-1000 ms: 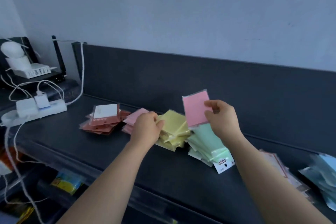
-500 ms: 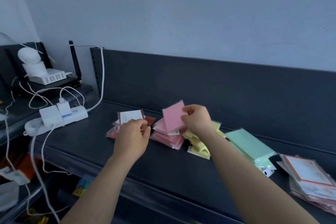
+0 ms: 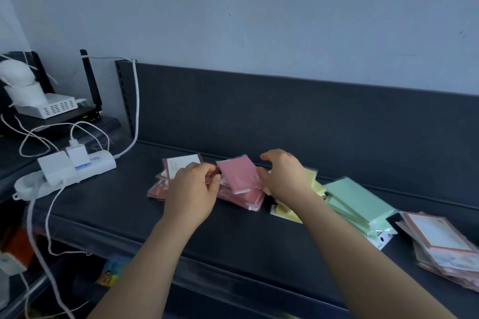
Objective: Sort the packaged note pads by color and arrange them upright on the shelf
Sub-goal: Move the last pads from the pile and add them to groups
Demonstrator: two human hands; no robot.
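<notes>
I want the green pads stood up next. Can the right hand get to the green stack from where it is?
Probably yes. The green stack lies close by, to the right of the right hand, with its top bare. That hand, over the yellow pads, seems to hold nothing.

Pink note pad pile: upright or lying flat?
Lying flat. The pink note pads sit stacked face-up on the shelf, top one askew; none stands on edge.
</notes>
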